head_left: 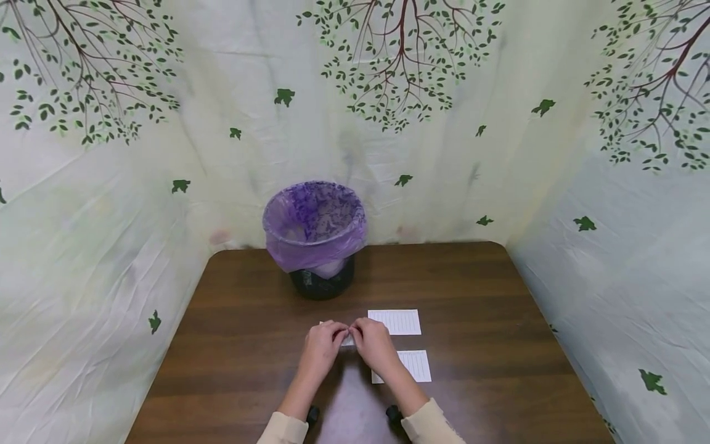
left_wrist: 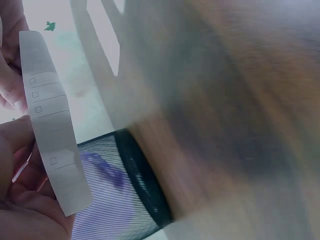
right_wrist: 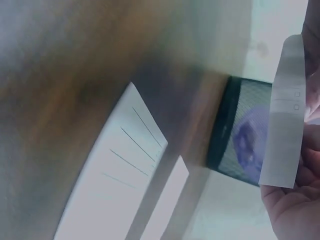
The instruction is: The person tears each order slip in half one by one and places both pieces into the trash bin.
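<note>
My left hand (head_left: 320, 350) and right hand (head_left: 378, 346) meet over the table, thumbs and fingertips pinching the top edge of a white paper card (head_left: 347, 341). Held up off the table, the card is mostly hidden by the hands in the head view. Printed lines and small checkboxes show on the paper card (left_wrist: 54, 130) in the left wrist view. From the right wrist, the same paper card (right_wrist: 284, 130) looks slightly bowed. Two more lined paper cards lie flat nearby, a far card (head_left: 395, 322) and a near card (head_left: 415, 365) partly under my right forearm.
A black mesh waste bin (head_left: 323, 282) stands at the back of the brown wooden table (head_left: 233, 345), lined with a purple plastic bag (head_left: 313, 246). White curtains (head_left: 444, 197) with printed leaves and branches surround the table on three sides.
</note>
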Action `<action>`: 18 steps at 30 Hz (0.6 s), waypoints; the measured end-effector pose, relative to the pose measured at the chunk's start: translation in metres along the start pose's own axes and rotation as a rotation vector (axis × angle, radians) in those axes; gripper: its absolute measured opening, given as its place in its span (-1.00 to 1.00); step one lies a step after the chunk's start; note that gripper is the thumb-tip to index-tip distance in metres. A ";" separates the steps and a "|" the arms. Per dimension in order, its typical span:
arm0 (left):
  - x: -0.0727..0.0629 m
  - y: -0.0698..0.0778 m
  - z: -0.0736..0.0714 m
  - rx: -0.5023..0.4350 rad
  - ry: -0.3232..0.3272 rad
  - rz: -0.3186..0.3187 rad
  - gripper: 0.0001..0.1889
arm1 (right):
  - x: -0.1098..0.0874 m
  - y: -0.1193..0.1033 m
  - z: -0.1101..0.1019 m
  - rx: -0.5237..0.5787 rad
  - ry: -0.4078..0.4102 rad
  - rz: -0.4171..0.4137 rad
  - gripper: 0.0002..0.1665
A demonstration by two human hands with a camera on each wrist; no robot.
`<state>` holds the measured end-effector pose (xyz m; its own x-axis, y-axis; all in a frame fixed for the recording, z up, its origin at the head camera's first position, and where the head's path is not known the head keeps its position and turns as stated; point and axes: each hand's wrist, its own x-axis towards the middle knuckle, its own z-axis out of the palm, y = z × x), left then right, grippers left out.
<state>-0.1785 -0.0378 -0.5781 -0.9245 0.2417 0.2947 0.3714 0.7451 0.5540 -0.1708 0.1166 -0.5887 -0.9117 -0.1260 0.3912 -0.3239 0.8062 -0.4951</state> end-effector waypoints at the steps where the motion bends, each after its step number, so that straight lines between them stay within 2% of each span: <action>1: 0.002 0.001 -0.001 -0.007 0.009 0.007 -0.93 | 0.002 0.000 -0.002 0.008 0.004 0.000 -0.89; 8: 0.012 0.006 -0.003 -0.017 0.094 0.086 -0.94 | 0.010 0.002 -0.015 0.088 0.008 0.018 -0.90; 13: 0.020 0.013 -0.006 -0.063 0.127 0.110 -0.94 | 0.016 0.004 -0.024 0.142 0.015 0.059 -0.88; 18: 0.025 0.020 -0.009 -0.132 0.168 0.107 -0.94 | 0.020 0.004 -0.031 0.252 0.029 0.134 -0.86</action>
<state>-0.1933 -0.0229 -0.5526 -0.8561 0.2004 0.4764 0.4848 0.6306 0.6060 -0.1828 0.1354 -0.5587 -0.9442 -0.0080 0.3294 -0.2566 0.6450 -0.7198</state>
